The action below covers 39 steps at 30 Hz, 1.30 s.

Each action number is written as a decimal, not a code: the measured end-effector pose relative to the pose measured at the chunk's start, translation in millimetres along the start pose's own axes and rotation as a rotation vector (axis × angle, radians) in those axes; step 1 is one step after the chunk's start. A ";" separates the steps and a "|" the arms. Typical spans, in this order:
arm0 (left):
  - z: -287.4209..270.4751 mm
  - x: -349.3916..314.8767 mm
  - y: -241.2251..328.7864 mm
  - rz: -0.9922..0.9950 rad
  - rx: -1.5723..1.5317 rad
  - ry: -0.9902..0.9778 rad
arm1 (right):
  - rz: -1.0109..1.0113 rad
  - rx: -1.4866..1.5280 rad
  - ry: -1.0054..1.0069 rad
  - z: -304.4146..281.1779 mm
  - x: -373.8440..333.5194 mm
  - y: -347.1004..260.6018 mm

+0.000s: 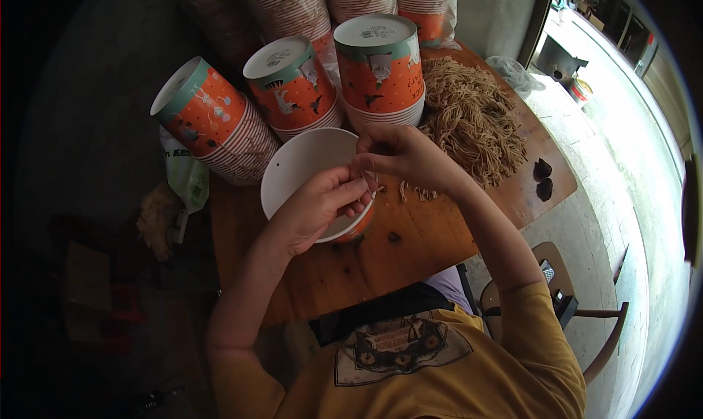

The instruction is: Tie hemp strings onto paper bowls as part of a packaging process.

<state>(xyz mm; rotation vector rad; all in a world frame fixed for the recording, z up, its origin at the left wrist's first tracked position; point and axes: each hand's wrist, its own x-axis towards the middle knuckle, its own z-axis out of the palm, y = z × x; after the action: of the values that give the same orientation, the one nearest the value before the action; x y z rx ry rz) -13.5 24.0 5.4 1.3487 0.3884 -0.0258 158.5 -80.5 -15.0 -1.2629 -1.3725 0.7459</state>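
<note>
A white-lined paper bucket (293, 163) with an orange outside stands upright, mouth up, on the wooden table in front of me. My left hand (322, 203) reaches across its mouth, thumb and fingers pinched together near the right side of the rim. Just above and to the right, my right hand (395, 155) is also closed in a pinch, its fingertips close to the left ones. What lies between the fingers is too small and hidden to name. Beside the right forearm is a heap of tan cords (472, 119), with a few cord ends spread by the bucket.
Upside-down stacks of orange buckets stand behind: a left one (212, 119), a middle one (293, 90) and a right one (381, 71). Bagged stacks (285, 9) line the wall. Two dark lumps (542, 179) lie near the table's right edge. A chair (556, 276) stands at right.
</note>
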 end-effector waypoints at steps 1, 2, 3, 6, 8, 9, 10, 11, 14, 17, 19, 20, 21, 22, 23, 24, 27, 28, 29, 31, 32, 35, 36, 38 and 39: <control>-0.3 0.4 0.4 -0.016 -0.016 -0.029 | 0.002 0.000 0.001 -0.5 -2.8 -0.2; -1.4 0.4 -0.9 -0.017 -0.017 -0.027 | 0.026 -0.048 0.030 0.7 -5.1 -4.1; -2.6 0.6 -2.8 -0.004 -0.024 -0.033 | 0.050 -0.096 0.060 2.5 -7.6 -6.0; -2.8 2.5 -3.3 0.000 -0.035 -0.030 | -0.203 -0.506 0.399 10.7 -17.2 0.5; -2.0 3.1 -2.7 -0.009 -0.043 -0.015 | -0.260 -0.564 0.449 12.7 -29.5 0.0; -1.6 3.0 -2.4 -0.006 -0.057 -0.009 | -0.319 -0.621 0.499 14.7 -35.7 -0.9; -1.6 2.7 -2.1 -0.004 -0.071 -0.001 | -0.367 -0.658 0.447 18.3 -40.8 -4.8; -0.7 3.1 -1.7 -0.007 -0.073 -0.004 | -0.372 -0.681 0.442 24.2 -45.7 -5.5; 0.4 3.4 -1.5 -0.023 -0.082 -0.009 | -0.388 -0.729 0.462 32.7 -49.9 -2.6; -0.2 3.3 -3.2 -0.003 -0.070 0.033 | -0.321 -0.711 0.468 41.2 -53.5 -5.8; -0.5 4.6 -3.6 -0.001 -0.104 0.028 | -0.292 -0.603 0.495 48.4 -54.3 -6.3; -0.5 3.9 -3.1 0.000 -0.104 0.031 | -0.280 -0.537 0.506 51.0 -54.3 -8.5; -0.3 3.3 -2.3 -0.006 -0.111 0.031 | -0.254 -0.535 0.537 51.5 -54.9 -11.0; -0.4 2.8 -1.7 -0.012 -0.119 0.030 | -0.228 -0.532 0.568 51.5 -55.5 -12.5; -0.3 2.8 -1.2 -0.011 -0.118 0.030 | -0.241 -0.550 0.585 49.3 -55.1 -10.8; -0.6 3.1 -1.1 -0.009 -0.109 0.020 | -0.243 -0.550 0.585 48.8 -55.0 -10.8; -2.0 3.7 -2.7 -0.008 -0.097 0.004 | -0.276 -0.640 0.554 46.5 -54.7 -7.6; -2.4 3.9 -3.2 -0.011 -0.096 0.000 | -0.325 -0.714 0.546 45.5 -53.7 -2.3; -2.6 4.3 -3.4 -0.009 -0.095 0.000 | -0.374 -0.786 0.537 44.8 -53.0 0.5; -2.6 4.7 -3.1 -0.013 -0.085 -0.006 | -0.364 -0.802 0.528 43.6 -53.4 -2.3; -3.0 4.7 -3.0 -0.013 -0.085 -0.005 | -0.335 -0.778 0.543 44.3 -53.3 -2.8; -3.8 4.1 -1.4 -0.015 -0.052 0.002 | -0.224 -0.605 0.550 50.6 -55.5 -9.6; -4.0 3.2 0.3 -0.032 -0.070 0.005 | -0.142 -0.458 0.541 54.6 -56.9 -11.6; -3.8 2.4 2.5 -0.051 -0.087 0.004 | -0.189 -0.505 0.531 64.5 -58.4 -11.6; -3.3 2.7 3.1 -0.069 -0.099 -0.001 | -0.212 -0.535 0.530 68.8 -58.8 -12.5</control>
<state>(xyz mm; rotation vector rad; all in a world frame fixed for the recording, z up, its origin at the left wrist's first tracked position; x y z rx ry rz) -11.0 28.4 7.0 1.2371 0.4300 -0.0643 81.4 -124.9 -35.9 -1.5494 -1.2624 -0.1262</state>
